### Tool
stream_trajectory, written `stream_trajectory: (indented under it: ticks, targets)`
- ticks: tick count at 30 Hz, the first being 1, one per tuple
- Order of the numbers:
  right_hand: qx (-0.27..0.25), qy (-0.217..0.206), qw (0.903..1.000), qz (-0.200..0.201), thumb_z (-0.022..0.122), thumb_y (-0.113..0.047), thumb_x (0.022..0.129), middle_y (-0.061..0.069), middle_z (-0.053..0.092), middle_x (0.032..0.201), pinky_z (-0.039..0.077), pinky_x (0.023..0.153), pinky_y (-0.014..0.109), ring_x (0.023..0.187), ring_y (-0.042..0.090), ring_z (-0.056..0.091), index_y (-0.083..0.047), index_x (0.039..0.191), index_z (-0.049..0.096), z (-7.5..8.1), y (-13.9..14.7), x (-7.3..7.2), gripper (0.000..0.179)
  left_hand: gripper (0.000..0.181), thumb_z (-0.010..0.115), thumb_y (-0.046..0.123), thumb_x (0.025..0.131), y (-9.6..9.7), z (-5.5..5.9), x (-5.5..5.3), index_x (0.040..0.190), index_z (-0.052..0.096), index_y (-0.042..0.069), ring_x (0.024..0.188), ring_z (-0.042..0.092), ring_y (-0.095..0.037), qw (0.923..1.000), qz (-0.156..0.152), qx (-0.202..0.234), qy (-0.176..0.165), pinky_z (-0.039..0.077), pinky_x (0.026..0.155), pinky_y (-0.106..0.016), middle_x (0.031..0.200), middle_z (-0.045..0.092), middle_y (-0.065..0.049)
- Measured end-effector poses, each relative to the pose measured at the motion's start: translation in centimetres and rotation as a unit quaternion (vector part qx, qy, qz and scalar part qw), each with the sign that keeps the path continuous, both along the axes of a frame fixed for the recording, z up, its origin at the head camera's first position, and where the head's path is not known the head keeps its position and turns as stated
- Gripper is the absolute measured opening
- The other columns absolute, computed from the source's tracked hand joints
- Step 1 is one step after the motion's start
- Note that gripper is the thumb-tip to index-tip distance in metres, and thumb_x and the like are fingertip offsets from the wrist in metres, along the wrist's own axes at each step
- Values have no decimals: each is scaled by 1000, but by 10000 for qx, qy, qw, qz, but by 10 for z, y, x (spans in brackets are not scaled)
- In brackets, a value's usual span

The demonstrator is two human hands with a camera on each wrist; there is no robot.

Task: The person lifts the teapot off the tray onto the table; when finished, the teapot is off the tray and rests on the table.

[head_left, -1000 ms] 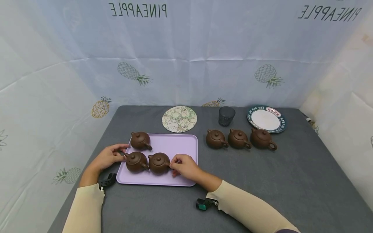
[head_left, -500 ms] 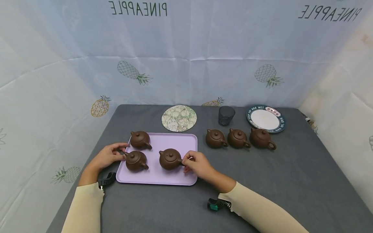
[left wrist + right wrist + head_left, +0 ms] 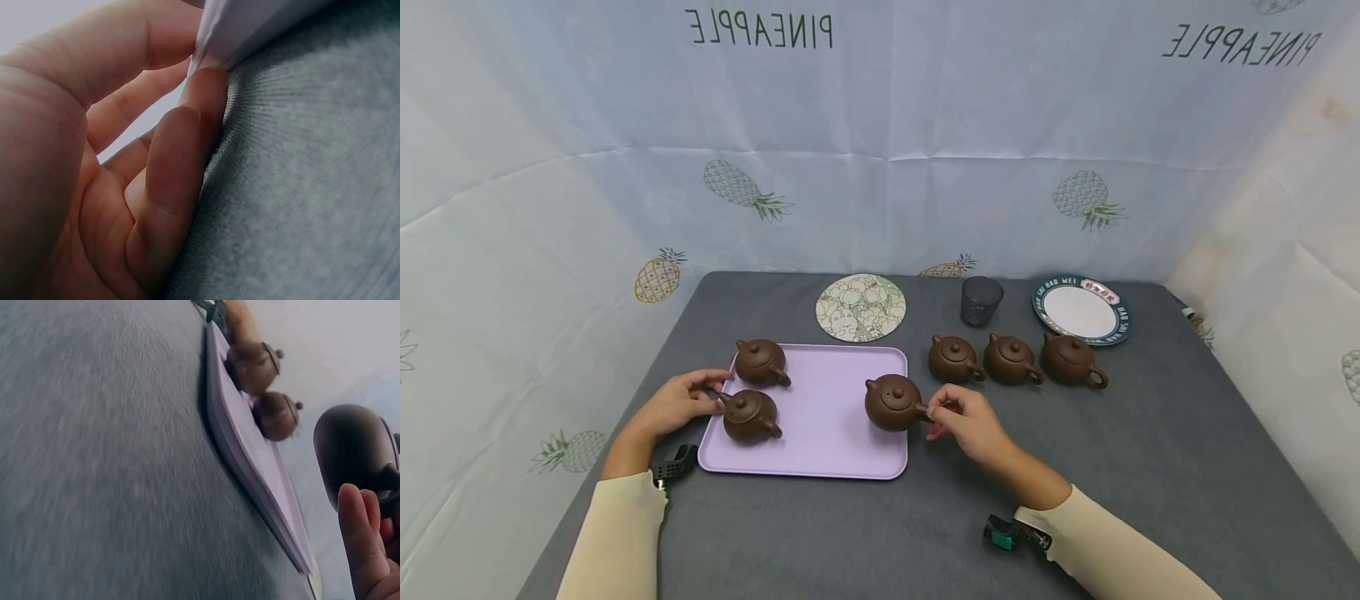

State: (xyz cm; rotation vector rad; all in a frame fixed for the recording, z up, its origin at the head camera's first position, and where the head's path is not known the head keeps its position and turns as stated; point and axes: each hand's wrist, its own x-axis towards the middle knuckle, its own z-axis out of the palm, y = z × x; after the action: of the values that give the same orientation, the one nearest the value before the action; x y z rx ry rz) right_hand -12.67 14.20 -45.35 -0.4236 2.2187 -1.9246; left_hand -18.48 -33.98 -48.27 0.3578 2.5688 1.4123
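In the head view my right hand pinches the handle of a brown teapot, held up over the right rim of the lilac tray. The right wrist view shows that teapot off the tray, its lid on. My left hand grips the tray's left edge. Up close in the left wrist view, the thumb and fingers meet the tray's rim. Two more brown teapots sit on the tray's left side, a rear teapot and a front teapot, spouts toward the left hand.
Right of the tray, a row of three brown teapots holds a left one, a middle one and a right one. Behind stand a dark glass, a plate and a round patterned mat. A grey cloth covers the table.
My right hand has carried the teapot rightward from beside the front-left teapot to the tray's right rim. My left hand has stayed at the tray's left edge.
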Motion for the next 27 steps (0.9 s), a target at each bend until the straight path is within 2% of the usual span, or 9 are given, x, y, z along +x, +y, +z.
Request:
stream_trajectory:
  ticks: [7, 14, 21, 27]
  targets:
    - [81, -54, 9996, -269, 56, 0, 93, 31, 56, 85, 56, 67, 39, 70, 29, 67, 10, 91, 57, -1, 31, 5, 10, 54, 71, -2, 80, 0, -1, -1, 131, 55, -4, 66, 56, -10, 10000, 19, 20, -40, 48, 67, -25, 104, 56, -18]
    - [46, 46, 9990, -444, 56, 4, 93, 25, 58, 80, 56, 65, 39, 67, 28, 67, 12, 91, 56, -13, 52, 10, 9, 54, 69, -4, 79, 0, -2, 0, 131, 55, -4, 70, 60, -11, 10000, 18, 54, -81, 49, 68, -25, 104, 56, -19]
    - [88, -140, 9975, -683, 56, 4, 92, 26, 57, 83, 56, 64, 39, 68, 27, 67, 13, 90, 57, -21, 65, 15, 9, 54, 71, -3, 80, 0, -2, 0, 131, 55, -4, 69, 58, -11, 9999, 15, 77, -71, 49, 68, -25, 104, 56, -18]
    - [143, -205, 9971, -720, 57, 5, 91, 26, 58, 86, 56, 63, 39, 68, 26, 67, 12, 90, 57, -23, 70, 16, 8, 54, 70, -3, 80, 0, -1, 0, 131, 55, -4, 68, 58, -11, 10000, 4, 69, -72, 48, 68, -25, 104, 56, -18]
